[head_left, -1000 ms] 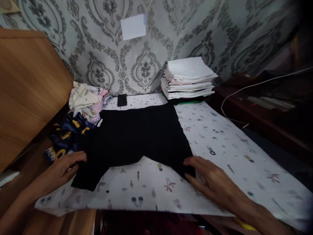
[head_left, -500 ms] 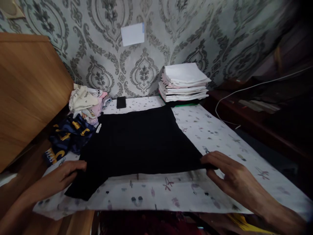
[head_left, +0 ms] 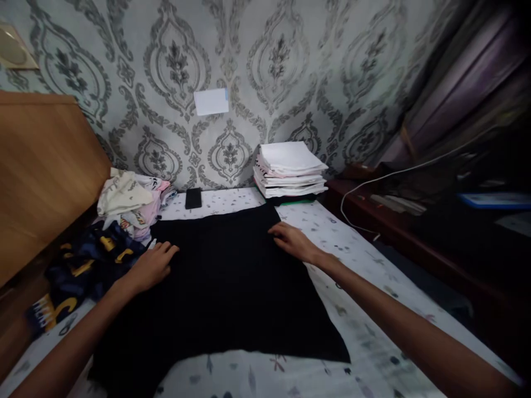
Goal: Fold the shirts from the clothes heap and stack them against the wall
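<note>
A black garment (head_left: 232, 287) lies spread flat on a white patterned sheet (head_left: 357, 276). My left hand (head_left: 155, 265) rests on its upper left part, beside a small white tag, with the fingers bent and slightly apart. Near the upper right edge of the cloth is my right hand (head_left: 290, 240), its fingertips touching the fabric and its fingers a little apart. Neither hand visibly grips the cloth.
Crumpled light clothes (head_left: 128, 199) and a navy and yellow garment (head_left: 95, 260) lie at the left by a wooden panel (head_left: 41, 177). A black phone-like object (head_left: 193, 198) and a folded stack (head_left: 290, 166) are near the wall. A white cable (head_left: 385, 176) runs at the right.
Both hands have let go of the garment's near corners and moved forward onto its far part. The view has tilted up, showing more wall.
</note>
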